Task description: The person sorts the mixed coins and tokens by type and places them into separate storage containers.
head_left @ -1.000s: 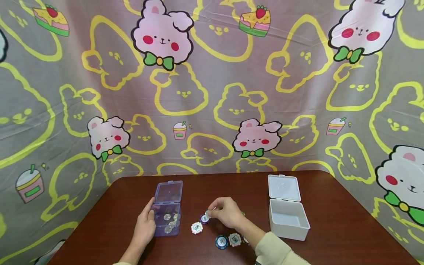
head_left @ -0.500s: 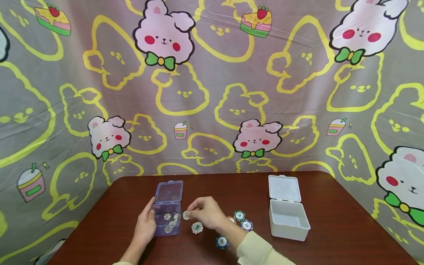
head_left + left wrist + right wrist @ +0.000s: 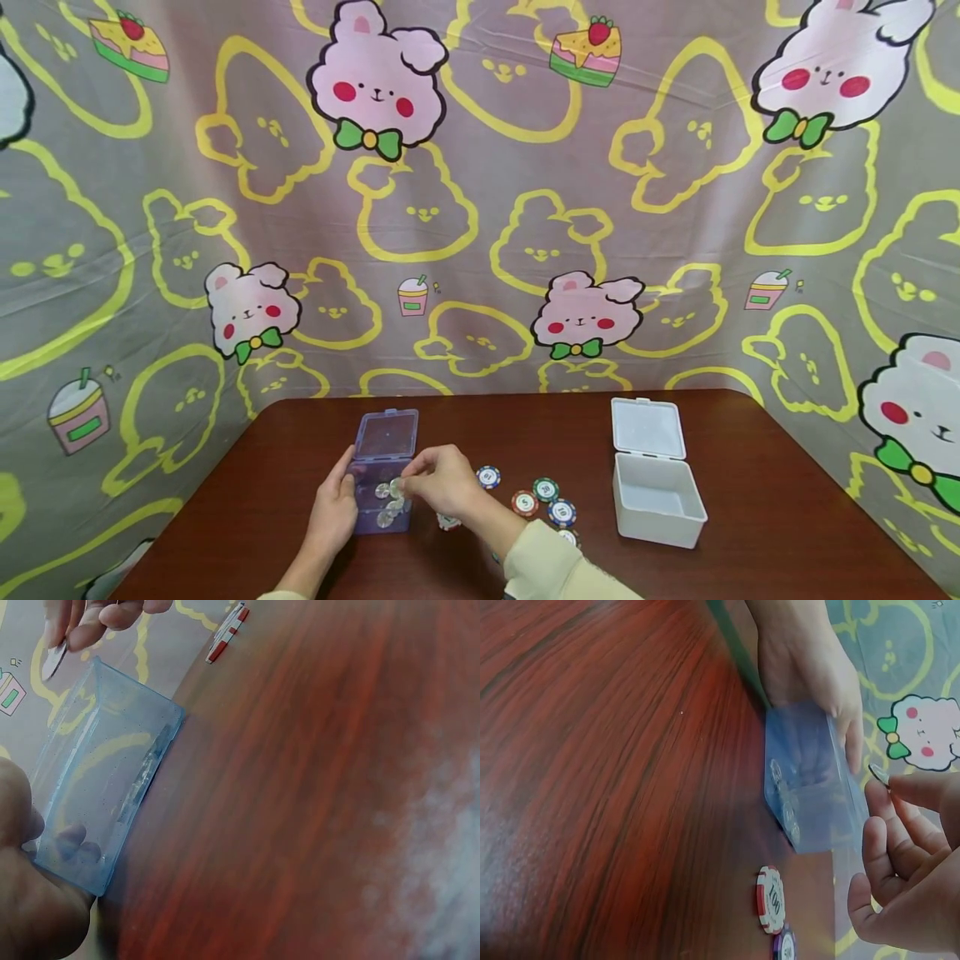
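The right hand [image 3: 444, 482] pinches a silver coin [image 3: 880, 775] between thumb and fingertips, at the right edge of the open blue-purple box [image 3: 384, 523]. In the left wrist view the coin [image 3: 55, 661] is just above the box rim [image 3: 142, 684]. Several silver coins [image 3: 386, 518] lie inside the box. The left hand [image 3: 333, 510] rests against the box's left side, its thumb at the rim. A white-and-red chip [image 3: 771, 899] and a purple chip [image 3: 785, 944] lie beside the box, partly covered by the right hand in the head view.
Several chips lie right of the right arm, among them a green one [image 3: 546, 490], a red one [image 3: 524, 503] and a blue one [image 3: 562, 512]. Another blue chip [image 3: 488, 477] lies nearer the hand. An open white box [image 3: 658, 525] stands at the right. A patterned cloth hangs behind.
The right hand has moved left with the coin, from among the chips to the blue-purple box. Chips it covered now show at the right. The left hand has stayed at the box.
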A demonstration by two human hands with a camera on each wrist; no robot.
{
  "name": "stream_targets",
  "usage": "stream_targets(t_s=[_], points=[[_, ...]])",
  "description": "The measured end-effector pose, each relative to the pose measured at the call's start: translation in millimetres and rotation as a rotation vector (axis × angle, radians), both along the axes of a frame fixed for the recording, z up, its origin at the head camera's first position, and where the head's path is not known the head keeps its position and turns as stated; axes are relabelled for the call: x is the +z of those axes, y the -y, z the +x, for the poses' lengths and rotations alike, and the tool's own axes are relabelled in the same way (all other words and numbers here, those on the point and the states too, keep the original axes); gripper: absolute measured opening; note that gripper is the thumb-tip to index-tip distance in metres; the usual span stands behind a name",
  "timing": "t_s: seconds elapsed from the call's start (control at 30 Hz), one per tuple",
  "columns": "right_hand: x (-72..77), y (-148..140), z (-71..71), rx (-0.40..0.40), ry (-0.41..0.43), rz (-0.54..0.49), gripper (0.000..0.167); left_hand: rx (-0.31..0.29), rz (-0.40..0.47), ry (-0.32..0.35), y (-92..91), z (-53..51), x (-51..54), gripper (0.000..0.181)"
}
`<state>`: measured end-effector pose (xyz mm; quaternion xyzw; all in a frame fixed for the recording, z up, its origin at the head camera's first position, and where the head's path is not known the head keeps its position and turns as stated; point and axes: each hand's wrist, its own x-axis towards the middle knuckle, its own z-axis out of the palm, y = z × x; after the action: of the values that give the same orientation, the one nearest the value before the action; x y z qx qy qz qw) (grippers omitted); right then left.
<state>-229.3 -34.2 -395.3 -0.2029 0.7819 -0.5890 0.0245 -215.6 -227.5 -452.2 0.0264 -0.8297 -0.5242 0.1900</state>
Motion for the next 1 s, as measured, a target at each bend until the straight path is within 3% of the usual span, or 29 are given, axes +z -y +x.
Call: stream_targets(t_s=[0.47,0.8,1.0], points=[[-1.6,9,-1.6,-0.07,-0.021,0.047,0.01,0.012,-0.008,-0.008,0.4,-0.4,-0.6,0.048],[-2.5,-4,1.8,-0.064,-0.058,0.066,0.006,-0.009,0.007,-0.005,0.1,-0.7,-0.1,0.048],[-3.8,-19,4.3,-0.016,-0.048,0.059,0.005,-0.01,-0.002,-0.002,1.3,-0.1,-0.7,0.048]])
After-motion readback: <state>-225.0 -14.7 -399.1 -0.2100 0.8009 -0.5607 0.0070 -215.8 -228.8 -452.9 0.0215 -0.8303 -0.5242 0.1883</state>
